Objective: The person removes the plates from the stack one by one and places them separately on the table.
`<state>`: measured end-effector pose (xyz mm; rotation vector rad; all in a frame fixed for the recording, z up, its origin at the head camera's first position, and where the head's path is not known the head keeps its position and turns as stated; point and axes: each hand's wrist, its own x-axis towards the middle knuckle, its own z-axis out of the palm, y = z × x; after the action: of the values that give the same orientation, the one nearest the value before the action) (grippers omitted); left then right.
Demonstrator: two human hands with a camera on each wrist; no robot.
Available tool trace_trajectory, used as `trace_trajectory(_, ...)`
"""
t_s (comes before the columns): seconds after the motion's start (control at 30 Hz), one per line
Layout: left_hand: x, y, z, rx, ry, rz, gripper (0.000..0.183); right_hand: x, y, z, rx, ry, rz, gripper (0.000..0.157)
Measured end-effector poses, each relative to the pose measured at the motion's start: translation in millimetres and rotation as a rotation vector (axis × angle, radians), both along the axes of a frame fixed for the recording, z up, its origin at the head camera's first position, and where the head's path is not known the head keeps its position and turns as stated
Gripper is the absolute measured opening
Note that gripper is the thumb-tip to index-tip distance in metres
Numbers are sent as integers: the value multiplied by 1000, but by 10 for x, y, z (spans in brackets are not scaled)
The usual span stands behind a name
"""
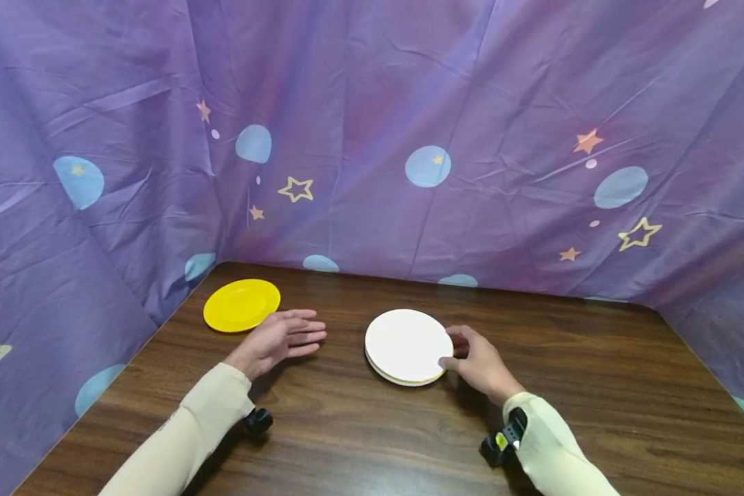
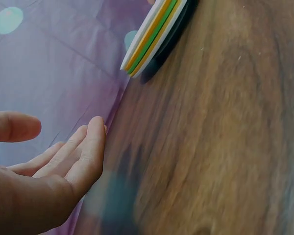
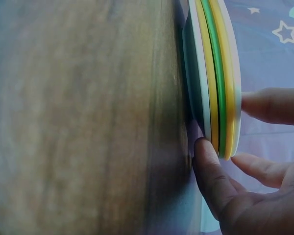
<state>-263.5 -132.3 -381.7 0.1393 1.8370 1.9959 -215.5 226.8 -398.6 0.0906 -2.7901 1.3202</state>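
Note:
A stack of plates [image 1: 406, 344] sits near the middle of the table, a white one on top. Seen edge-on in the right wrist view, its rims [image 3: 220, 98] run white, yellow, green, yellow and white. My right hand [image 1: 480, 362] holds the stack at its right edge, thumb on the top plate and fingers at the rim and lower side. To the left, my left hand [image 1: 282, 339] is held out with its fingers extended, nothing in it. A single yellow plate [image 1: 242, 303] lies just behind it, partly covered by that hand in the head view.
The brown wood table [image 1: 341, 427] carries both the stack and the yellow plate. A purple curtain [image 1: 359, 103] with stars and blue spots closes off the back and both sides. Small wrist cameras [image 1: 258, 421] stick out below the sleeves.

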Motion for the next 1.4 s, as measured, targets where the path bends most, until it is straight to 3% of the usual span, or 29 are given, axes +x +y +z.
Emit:
trace_trajectory(0.7, 7, 430, -77, -15, -3, -105, 48, 9, 12, 3, -1, -7, 1, 55)
trace_trajectory(1.4, 11, 624, -156, 3, -28, -96, 46, 6, -15, 21, 9, -24, 11, 57)
